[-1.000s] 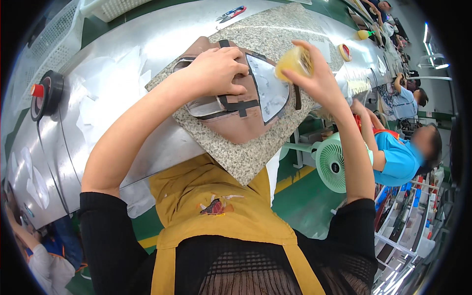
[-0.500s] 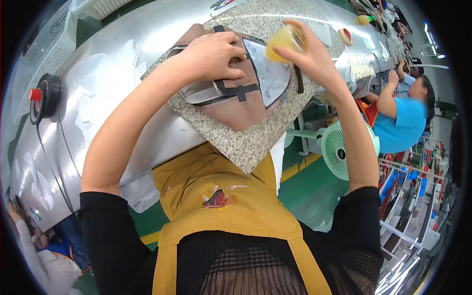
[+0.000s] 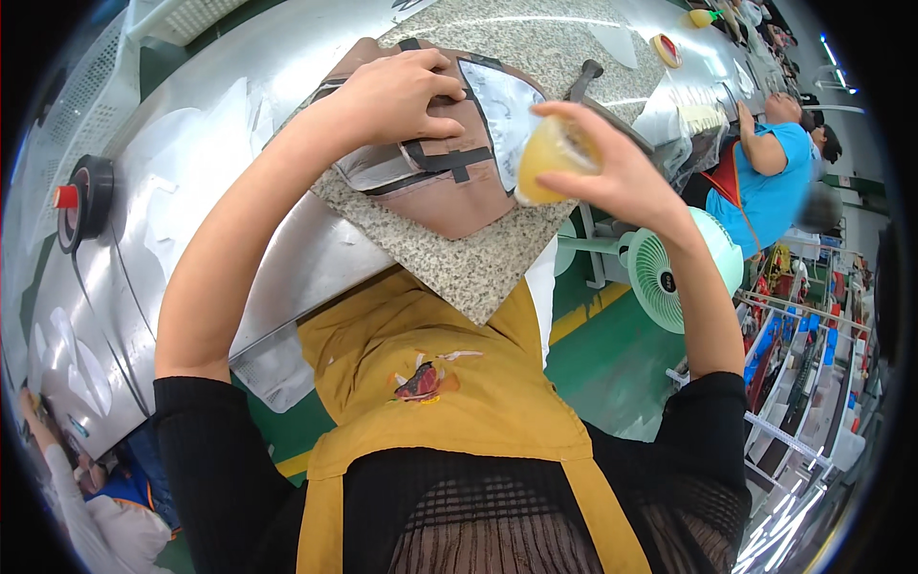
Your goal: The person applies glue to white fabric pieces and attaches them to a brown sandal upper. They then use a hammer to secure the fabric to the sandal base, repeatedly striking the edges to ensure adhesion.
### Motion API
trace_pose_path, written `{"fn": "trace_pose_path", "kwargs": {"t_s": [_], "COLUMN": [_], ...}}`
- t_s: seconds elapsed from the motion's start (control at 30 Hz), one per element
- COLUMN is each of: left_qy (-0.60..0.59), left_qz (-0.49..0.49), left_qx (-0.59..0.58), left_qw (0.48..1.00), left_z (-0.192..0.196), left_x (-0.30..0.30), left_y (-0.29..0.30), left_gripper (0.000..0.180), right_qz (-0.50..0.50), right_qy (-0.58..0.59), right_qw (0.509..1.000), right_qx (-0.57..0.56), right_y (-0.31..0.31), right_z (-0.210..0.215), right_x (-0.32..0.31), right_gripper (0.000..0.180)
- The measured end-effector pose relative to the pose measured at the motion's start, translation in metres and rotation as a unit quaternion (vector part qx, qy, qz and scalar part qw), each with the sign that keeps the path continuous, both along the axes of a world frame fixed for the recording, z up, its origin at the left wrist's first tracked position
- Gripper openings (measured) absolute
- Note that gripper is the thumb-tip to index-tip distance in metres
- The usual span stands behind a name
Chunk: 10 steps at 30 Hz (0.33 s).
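Observation:
A brown, leather-like piece [image 3: 442,208] with black strips and a shiny whitish panel [image 3: 499,105] lies on a speckled stone slab [image 3: 464,277]. My left hand [image 3: 406,96] rests on the brown piece from its left side, thumb and fingers apart, pressing on its surface. In my right hand [image 3: 622,172] a translucent yellow bottle [image 3: 545,172] is gripped between thumb and fingers. The bottle is tilted, its lower end close to the right edge of the whitish panel. Just beyond it, a dark tool with a rounded end [image 3: 585,78] lies on the slab.
On the metal table [image 3: 287,263] lie white sheets [image 3: 206,182] and a black roll with a red core [image 3: 86,203]. A tape roll [image 3: 666,51] sits at the far right. A green fan [image 3: 660,273] stands right of the slab; a person in blue [image 3: 770,182] sits beyond.
My right hand has brought the yellow bottle down toward me, along the panel's right edge. The dark tool's rounded end now shows. My left hand remains on the brown piece.

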<state>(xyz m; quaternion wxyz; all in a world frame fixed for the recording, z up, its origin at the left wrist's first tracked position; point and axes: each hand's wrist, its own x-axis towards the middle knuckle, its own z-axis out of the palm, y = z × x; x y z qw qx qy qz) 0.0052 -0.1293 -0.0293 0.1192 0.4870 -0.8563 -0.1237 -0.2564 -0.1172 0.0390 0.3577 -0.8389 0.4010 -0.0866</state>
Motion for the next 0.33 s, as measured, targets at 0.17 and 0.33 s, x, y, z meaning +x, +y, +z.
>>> {"fn": "trace_pose_path", "kwargs": {"t_s": [0.17, 0.33], "left_qy": [0.001, -0.002], "left_qz": [0.001, -0.005], "left_qx": [0.013, -0.008], "left_qw": [1.0, 1.0], "left_z": [0.004, -0.001], "left_x": [-0.003, 0.001], "left_y": [0.001, 0.0], "left_gripper": [0.042, 0.042], "right_qz": [-0.091, -0.069], "right_qy": [0.006, 0.024], "right_qw": [0.985, 0.986], "right_qx": [-0.144, -0.152], "right_y": [-0.018, -0.014], "right_z": [-0.006, -0.027], "right_x": [-0.009, -0.01], "right_gripper": [0.059, 0.065]}}
